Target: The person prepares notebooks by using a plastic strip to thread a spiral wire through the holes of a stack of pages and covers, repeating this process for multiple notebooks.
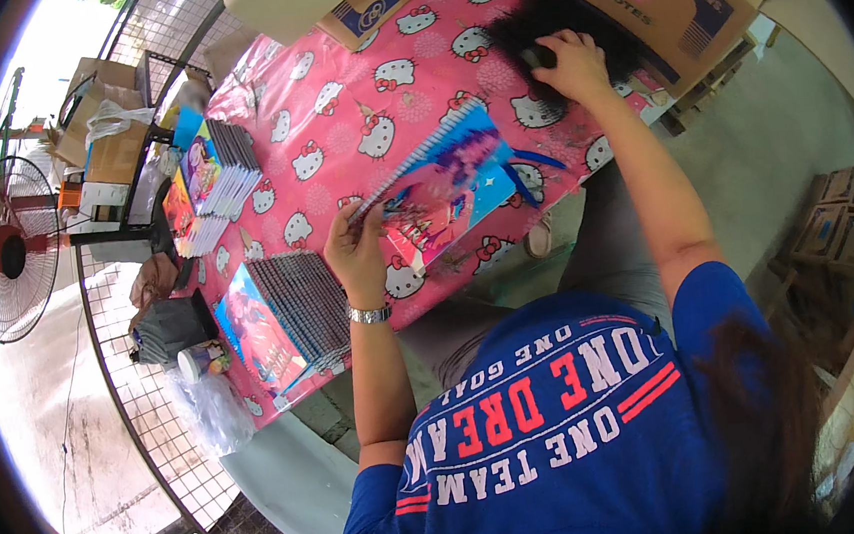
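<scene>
My left hand (358, 254) is closed on the spiral edge of a colourful notebook (446, 190), which is tilted above the table. Blue, pink and purple artwork covers it, and a dark blue strip (539, 156) shows at its right end. Farther right, my right hand (575, 65) rests on a fuzzy black heap (529, 30) of what look like fine strands. Its fingers are curled into the heap, and what they pinch is hidden. Left of my left forearm lies a stack of spiral notebooks (295, 312) with similar covers.
A pink table cover (333, 154) with cartoon cats lies under everything. More notebooks (214, 173) are stacked at the far left. Cardboard boxes (647, 9) stand along the far edge. A fan (13, 254), a grey bag (173, 327) and a tub (199, 362) are at left.
</scene>
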Demonstrator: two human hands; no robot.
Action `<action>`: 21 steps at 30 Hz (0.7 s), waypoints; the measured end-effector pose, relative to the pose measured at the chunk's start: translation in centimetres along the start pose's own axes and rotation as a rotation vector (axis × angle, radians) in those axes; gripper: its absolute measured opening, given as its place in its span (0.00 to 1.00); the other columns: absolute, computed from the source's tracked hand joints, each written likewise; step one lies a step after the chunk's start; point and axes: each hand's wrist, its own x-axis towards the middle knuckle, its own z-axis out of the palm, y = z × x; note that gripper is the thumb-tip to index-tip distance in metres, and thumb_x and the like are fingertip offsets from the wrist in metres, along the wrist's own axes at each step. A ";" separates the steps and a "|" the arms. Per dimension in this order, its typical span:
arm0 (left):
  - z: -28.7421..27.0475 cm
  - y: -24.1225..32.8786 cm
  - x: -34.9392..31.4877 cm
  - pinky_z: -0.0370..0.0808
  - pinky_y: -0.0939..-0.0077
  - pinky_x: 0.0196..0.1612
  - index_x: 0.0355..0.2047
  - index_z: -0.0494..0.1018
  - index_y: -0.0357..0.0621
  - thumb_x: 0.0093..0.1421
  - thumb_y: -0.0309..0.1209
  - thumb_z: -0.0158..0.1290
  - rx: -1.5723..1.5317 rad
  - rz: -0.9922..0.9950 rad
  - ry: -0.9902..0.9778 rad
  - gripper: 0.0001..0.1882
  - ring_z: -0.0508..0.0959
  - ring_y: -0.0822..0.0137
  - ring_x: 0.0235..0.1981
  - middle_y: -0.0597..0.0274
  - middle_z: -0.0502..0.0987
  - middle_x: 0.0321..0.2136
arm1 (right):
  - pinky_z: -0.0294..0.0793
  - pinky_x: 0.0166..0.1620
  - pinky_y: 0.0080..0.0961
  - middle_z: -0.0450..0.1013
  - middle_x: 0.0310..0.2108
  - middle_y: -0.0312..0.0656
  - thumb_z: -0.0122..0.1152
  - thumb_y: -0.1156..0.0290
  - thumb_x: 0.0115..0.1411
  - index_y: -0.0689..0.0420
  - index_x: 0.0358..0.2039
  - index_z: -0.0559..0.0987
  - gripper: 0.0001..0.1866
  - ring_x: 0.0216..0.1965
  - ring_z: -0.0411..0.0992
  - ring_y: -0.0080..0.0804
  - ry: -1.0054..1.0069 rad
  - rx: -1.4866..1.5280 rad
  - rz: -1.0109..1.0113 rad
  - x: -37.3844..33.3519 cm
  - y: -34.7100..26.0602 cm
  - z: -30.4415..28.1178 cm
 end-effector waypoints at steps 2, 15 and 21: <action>0.2 -1.0 -0.1 0.74 0.84 0.31 0.42 0.76 0.33 0.61 0.21 0.59 -0.036 0.030 0.064 0.09 0.77 0.78 0.28 0.65 0.80 0.30 | 0.63 0.59 0.50 0.68 0.58 0.42 0.66 0.60 0.50 0.48 0.59 0.73 0.33 0.60 0.63 0.47 0.370 -0.226 -0.149 -2.3 2.1 2.2; 1.1 -1.9 -1.6 0.78 0.81 0.32 0.45 0.77 0.29 0.63 0.22 0.56 0.197 0.169 0.164 0.11 0.80 0.74 0.29 0.62 0.81 0.33 | 0.61 0.63 0.46 0.63 0.60 0.57 0.68 0.58 0.50 0.64 0.61 0.67 0.41 0.63 0.61 0.53 -0.196 0.041 -0.351 -15.6 -4.4 4.8; 1.9 -1.7 -2.4 0.70 0.84 0.28 0.43 0.80 0.35 0.59 0.23 0.61 0.191 0.170 0.193 0.11 0.75 0.79 0.26 0.63 0.81 0.28 | 0.65 0.60 0.42 0.68 0.56 0.49 0.68 0.64 0.47 0.57 0.57 0.73 0.34 0.57 0.65 0.51 -0.045 0.546 -0.408 -14.8 -7.1 0.0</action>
